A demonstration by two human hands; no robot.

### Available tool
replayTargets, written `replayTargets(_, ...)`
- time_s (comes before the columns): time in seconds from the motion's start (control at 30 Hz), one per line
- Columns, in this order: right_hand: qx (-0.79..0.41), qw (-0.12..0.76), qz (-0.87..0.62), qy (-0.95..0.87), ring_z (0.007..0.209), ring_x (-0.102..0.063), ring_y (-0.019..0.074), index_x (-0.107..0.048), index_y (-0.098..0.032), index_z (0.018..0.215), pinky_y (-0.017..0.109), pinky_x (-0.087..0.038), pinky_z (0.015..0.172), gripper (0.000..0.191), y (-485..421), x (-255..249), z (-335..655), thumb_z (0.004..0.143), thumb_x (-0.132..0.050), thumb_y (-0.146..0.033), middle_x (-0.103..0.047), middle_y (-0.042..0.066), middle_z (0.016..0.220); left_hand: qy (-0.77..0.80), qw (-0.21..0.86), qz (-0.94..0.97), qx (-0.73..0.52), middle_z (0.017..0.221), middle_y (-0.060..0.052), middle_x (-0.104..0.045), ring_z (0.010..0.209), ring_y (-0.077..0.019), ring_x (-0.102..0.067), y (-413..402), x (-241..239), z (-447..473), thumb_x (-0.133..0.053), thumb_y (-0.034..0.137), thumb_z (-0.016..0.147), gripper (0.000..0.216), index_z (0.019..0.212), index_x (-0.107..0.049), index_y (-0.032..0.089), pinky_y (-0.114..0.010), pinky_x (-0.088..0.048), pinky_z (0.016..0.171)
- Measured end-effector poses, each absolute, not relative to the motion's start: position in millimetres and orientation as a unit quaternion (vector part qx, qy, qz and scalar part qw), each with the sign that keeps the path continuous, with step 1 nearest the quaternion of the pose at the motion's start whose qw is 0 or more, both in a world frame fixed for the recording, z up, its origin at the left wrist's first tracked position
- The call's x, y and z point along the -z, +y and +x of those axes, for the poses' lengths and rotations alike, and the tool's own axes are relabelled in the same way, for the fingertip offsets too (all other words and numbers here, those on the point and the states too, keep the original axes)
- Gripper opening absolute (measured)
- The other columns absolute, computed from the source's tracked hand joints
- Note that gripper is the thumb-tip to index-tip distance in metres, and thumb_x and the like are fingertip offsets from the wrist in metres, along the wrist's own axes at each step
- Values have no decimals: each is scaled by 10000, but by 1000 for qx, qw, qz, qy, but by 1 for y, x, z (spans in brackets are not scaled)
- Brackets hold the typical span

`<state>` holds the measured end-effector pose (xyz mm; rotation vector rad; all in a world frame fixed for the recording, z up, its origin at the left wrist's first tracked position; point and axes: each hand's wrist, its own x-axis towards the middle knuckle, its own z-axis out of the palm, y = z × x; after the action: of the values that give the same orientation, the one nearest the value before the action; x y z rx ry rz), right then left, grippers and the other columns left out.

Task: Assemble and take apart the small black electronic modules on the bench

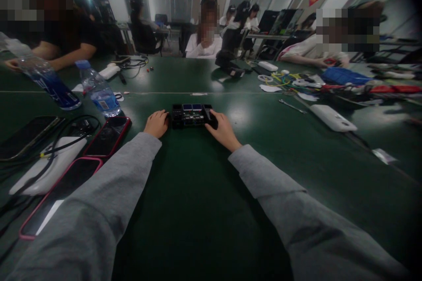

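We hold a black module between both hands near the middle of the desk. It lies well in from the near edge and just short of the seam that crosses the top.

The left hand is curled, with its fingertips against the module's left end. We cannot tell whether it clamps the casing or only rests against it. The right hand is closed over the right end, fingers on top and thumb toward the near side. In our judgement, this two-sided hold keeps the module square and stops it sliding on the smooth surface. Both grey sleeves lie flat on the desk, which steadies the wrists.

Along the left edge lie a red-cased phone, a pink-cased phone and a white power bank with cables across it. They appear to have been set aside to leave the centre to the hands. Two water bottles stand beyond them. A white casing lies toward the right edge. Other people sit along the far edge, and their hands stay well apart from ours.
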<state>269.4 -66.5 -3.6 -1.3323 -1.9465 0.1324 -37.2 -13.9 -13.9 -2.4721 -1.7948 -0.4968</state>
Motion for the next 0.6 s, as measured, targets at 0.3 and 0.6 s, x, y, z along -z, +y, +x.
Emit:
replayTargets(0.3, -70, 451, -589, -666, 1203, -513, 337, -528, -107, 1308, 537, -401, 1060, 509, -51, 14, 278, 901, -516, -411, -570, 203, 1258, -587, 17, -794, 159, 1473, -114, -513, 1362, -270, -457, -18, 10, -35, -385, 263, 979, 426, 1360, -544, 160, -480, -380, 1129)
replayTargets(0.6, -44, 451, -646, -614, 1224, -478, 345, -464, -20, 1345, 536, -359, 1091, 535, -45, 18, 279, 902, -460, -320, -523, 251, 1262, -577, 16, -800, 164, 1459, -129, -523, 1357, -280, -458, -15, 12, -37, -399, 248, 964, 429, 1357, -547, 156, -496, -380, 1125)
